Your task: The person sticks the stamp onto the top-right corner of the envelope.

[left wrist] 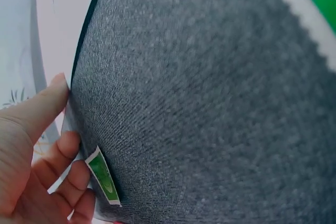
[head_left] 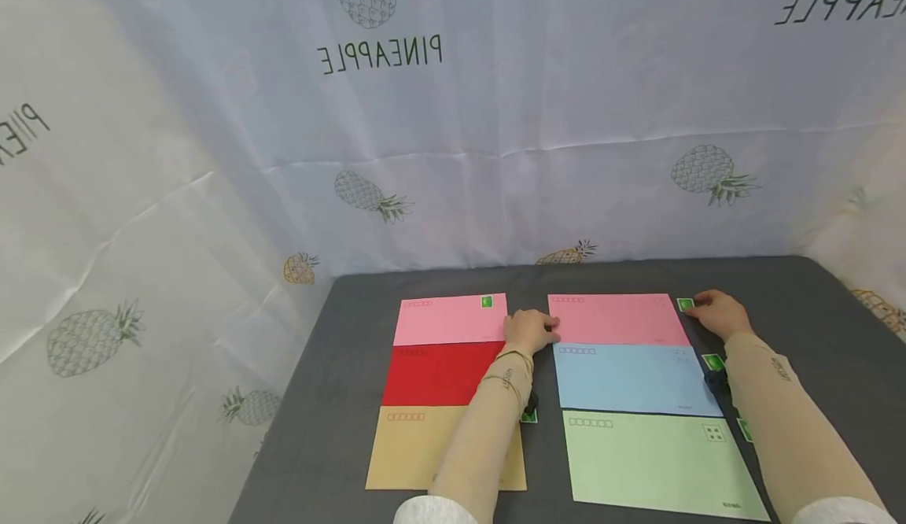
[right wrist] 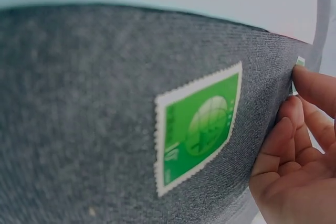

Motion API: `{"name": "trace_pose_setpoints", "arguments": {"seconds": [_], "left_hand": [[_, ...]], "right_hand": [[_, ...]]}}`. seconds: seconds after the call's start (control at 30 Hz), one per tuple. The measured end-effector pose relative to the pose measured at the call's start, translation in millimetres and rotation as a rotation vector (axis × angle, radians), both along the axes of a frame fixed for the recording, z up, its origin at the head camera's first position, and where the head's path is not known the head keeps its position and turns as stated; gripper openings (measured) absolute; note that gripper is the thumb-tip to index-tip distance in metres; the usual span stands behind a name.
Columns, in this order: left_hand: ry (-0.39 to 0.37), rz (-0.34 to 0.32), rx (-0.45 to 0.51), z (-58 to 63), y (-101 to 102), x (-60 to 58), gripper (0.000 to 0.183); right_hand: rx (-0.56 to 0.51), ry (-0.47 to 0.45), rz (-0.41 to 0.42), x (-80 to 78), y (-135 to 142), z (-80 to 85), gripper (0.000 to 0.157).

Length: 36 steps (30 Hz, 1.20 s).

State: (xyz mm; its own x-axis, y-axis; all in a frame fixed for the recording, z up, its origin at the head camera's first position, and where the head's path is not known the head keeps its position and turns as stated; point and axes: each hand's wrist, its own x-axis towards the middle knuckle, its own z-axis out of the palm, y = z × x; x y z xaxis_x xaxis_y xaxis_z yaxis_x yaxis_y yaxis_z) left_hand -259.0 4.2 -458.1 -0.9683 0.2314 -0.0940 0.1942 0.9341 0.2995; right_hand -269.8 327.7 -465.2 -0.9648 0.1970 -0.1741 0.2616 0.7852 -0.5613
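My left hand (head_left: 531, 331) reaches between two columns of envelopes, its fingertips touching the left edge of the right-hand pink envelope (head_left: 612, 319). In the left wrist view, the thumb lies at that edge while a green stamp (left wrist: 105, 177) sits on the cloth beside the curved fingers. At the far right corner of the same envelope, my right hand (head_left: 722, 315) pinches a small green stamp (head_left: 684, 304) between thumb and fingertip. The right wrist view has this stamp (right wrist: 300, 61) partly covered by the thumb. Another green stamp (right wrist: 199, 127) lies flat nearer the camera.
Left column: a pink envelope (head_left: 446, 319) with a green stamp (head_left: 487, 302) at its upper right, a red envelope (head_left: 432, 374) and a tan envelope (head_left: 410, 449). Below the right pink one lie a blue envelope (head_left: 623, 378) and a light green envelope (head_left: 651, 461). Dark cloth (head_left: 311, 429) covers the table.
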Motion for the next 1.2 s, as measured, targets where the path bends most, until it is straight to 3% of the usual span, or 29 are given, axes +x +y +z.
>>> {"name": "trace_pose_setpoints", "arguments": {"seconds": [0.13, 0.43, 0.73, 0.97, 1.2], "left_hand": [[-0.015, 0.013, 0.019, -0.2, 0.2, -0.6, 0.035], [-0.032, 0.027, -0.064, 4.8, 7.9, 5.0, 0.035], [-0.058, 0.029, -0.025, 0.6, 5.2, 6.2, 0.035], [-0.006, 0.026, -0.043, -1.2, 4.5, 5.9, 0.032], [-0.034, 0.030, -0.031, -1.9, 3.2, 3.6, 0.036]], "right_hand": [[-0.011, -0.017, -0.024, 0.3, 0.1, 0.2, 0.050], [-0.052, -0.010, -0.082, 3.8, -0.5, -3.8, 0.047], [-0.113, 0.000, -0.142, 6.8, -2.0, -4.4, 0.042], [-0.215, -0.001, -0.144, 6.7, 1.3, -1.1, 0.048], [-0.318, -0.021, -0.154, 5.4, 2.2, -1.0, 0.058]]}}
